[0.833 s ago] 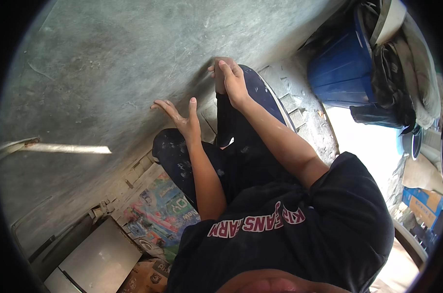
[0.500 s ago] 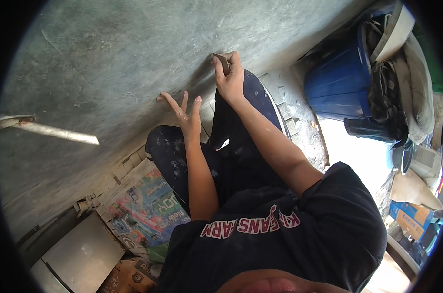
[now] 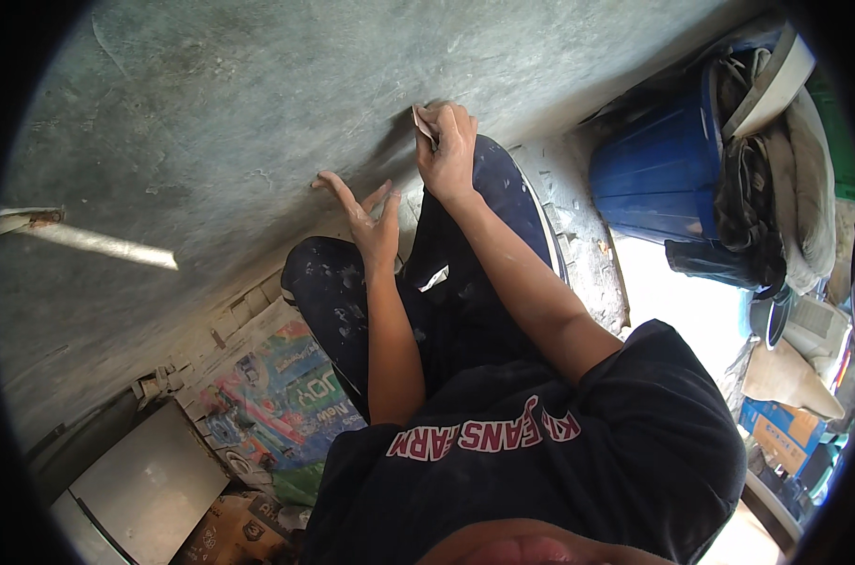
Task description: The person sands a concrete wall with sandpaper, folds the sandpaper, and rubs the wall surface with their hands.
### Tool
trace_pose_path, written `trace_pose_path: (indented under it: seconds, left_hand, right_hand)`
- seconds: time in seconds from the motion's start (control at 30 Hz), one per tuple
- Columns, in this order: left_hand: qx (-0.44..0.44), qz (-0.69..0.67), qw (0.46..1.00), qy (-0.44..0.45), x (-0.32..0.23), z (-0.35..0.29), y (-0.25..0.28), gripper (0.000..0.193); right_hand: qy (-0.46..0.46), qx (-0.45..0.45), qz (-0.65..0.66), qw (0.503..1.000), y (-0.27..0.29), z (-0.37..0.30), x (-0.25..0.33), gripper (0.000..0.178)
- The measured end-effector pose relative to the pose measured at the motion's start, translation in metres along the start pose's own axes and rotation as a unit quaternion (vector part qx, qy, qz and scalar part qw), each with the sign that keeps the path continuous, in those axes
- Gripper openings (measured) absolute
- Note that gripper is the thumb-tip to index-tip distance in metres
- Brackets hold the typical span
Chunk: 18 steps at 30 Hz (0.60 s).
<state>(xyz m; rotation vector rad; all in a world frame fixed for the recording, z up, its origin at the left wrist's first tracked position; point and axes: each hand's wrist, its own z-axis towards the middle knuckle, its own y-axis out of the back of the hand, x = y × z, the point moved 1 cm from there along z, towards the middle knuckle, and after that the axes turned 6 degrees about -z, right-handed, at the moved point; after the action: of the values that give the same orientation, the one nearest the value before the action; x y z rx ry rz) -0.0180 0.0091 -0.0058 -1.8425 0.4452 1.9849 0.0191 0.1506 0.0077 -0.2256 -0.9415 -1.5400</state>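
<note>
A grey, scuffed wall [image 3: 230, 122] fills the upper left in front of me. My right hand [image 3: 450, 155] is closed on a folded piece of sandpaper [image 3: 423, 125], brownish and dusty, held up at the wall's surface. Most of the piece is hidden behind my fingers. Lower and to the left, my left hand [image 3: 373, 221] is empty with fingers spread; its outstretched fingertips are at the wall, though whether they touch it I cannot tell. Pale dust marks both hands and my dark trousers [image 3: 329, 282].
At the right stands a blue plastic barrel [image 3: 649, 169] with dark cloths draped over it. A colourful printed sheet [image 3: 282, 395] lies at the lower left, beside a pale panel [image 3: 150, 480] and a brown cardboard box [image 3: 234, 532]. A strip of light crosses the wall.
My right hand has turned, its knuckles rolling over so that the sandpaper shows more edge-on. My left hand has tilted, its fingers shifting slightly right. The whole view has moved a little.
</note>
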Motion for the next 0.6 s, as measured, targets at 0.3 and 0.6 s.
trace_pose_path:
  seconds: [0.3,0.6]
  left_hand:
    - [-0.016,0.026,0.999,0.024,0.0,0.001,0.003,0.104]
    - [-0.031,0.056,0.998,-0.01,-0.001,0.005,-0.001,0.104]
  right_hand:
    - [-0.005,-0.001,-0.043,0.999,0.004,0.006,0.007,0.019]
    - [-0.035,-0.025,-0.044,0.998,-0.005,0.002,-0.005,0.022]
